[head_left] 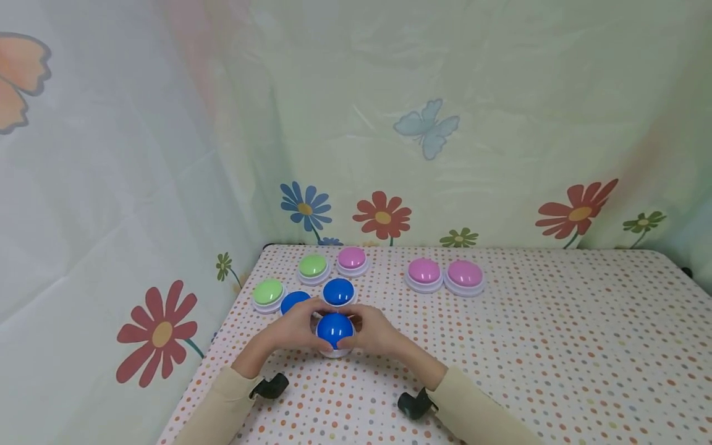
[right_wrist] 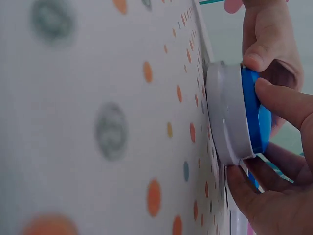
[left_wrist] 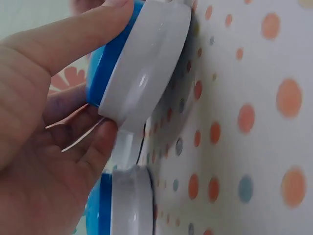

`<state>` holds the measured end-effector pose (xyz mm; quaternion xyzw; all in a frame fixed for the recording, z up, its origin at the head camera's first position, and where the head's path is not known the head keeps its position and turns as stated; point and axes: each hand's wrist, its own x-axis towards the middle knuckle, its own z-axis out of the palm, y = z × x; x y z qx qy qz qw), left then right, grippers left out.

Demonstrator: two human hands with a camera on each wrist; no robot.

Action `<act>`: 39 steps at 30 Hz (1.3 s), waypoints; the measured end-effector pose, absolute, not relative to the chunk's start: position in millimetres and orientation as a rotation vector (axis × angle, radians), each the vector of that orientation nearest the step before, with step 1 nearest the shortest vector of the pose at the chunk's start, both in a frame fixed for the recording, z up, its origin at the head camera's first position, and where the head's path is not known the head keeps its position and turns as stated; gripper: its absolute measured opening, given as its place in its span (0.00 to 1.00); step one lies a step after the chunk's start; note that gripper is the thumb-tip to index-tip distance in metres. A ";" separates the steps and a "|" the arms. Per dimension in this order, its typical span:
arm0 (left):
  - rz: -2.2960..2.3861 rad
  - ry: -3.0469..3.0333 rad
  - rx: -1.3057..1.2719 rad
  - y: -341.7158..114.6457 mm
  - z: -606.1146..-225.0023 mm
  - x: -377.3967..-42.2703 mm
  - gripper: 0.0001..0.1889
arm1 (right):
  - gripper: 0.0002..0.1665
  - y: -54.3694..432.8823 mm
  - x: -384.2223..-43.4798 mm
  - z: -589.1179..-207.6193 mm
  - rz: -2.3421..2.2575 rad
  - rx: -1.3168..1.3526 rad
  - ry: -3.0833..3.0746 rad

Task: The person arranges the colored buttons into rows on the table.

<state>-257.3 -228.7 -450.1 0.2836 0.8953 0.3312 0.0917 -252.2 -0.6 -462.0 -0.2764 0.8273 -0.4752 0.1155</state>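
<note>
A blue domed push button (head_left: 335, 327) on a round white base is between my two hands, low over the spotted tablecloth. My left hand (head_left: 297, 324) grips its left side, thumb on the blue dome and fingers round the far edge. From the other side my right hand (head_left: 377, 330) holds it the same way, with a fingertip at the white base (right_wrist: 227, 115). In the left wrist view the base (left_wrist: 146, 63) looks tilted, with shadow under it. Just behind is a second blue button (head_left: 338, 291); a third blue button (head_left: 293, 301) is partly hidden by my left hand.
Two green buttons (head_left: 268, 292) (head_left: 313, 266) sit at the back left, near a pink button (head_left: 351, 258). Farther right, two more pink buttons (head_left: 424, 272) (head_left: 464, 274) stand side by side. A flowered curtain (head_left: 489, 154) hangs behind the table (head_left: 556, 346) and along its left.
</note>
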 end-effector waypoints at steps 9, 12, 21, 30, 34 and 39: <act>1.067 2.579 0.779 -226.6 -454.0 -256.5 0.40 | 0.42 5.7 -258.6 -461.3 -1.346 -0.795 2.417; 1.120 2.546 0.752 -229.0 -459.0 -256.5 0.40 | 0.42 4.7 -258.7 -464.1 -1.347 -0.769 2.414; 1.136 2.554 0.767 -226.0 -462.7 -257.5 0.39 | 0.38 8.8 -257.0 -465.7 -1.393 -0.768 2.403; 1.103 2.595 0.748 -212.6 -456.0 -261.4 0.39 | 0.37 20.5 -259.8 -461.1 -1.431 -0.721 2.412; 1.075 2.626 0.760 -204.0 -452.6 -265.8 0.39 | 0.39 26.3 -260.2 -459.8 -1.437 -0.702 2.456; 1.087 2.612 0.756 -191.5 -448.7 -275.3 0.40 | 0.41 33.9 -260.0 -453.7 -1.445 -0.633 2.541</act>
